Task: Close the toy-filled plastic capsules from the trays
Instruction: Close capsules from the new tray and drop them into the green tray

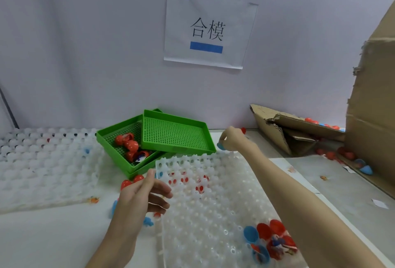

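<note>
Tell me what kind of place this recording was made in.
Probably a toy-packing or assembly workstation: a printed paper sign taped to the partition wall, translucent white dimpled plastic trays holding red and blue capsule halves, and a torn cardboard box beside stacked green perforated plastic trays.

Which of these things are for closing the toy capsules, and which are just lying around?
For the job:
right hand pinching a blue capsule half
left hand
white capsule tray
open capsules
green trays

Just lying about:
wall sign
torn cardboard box
</note>
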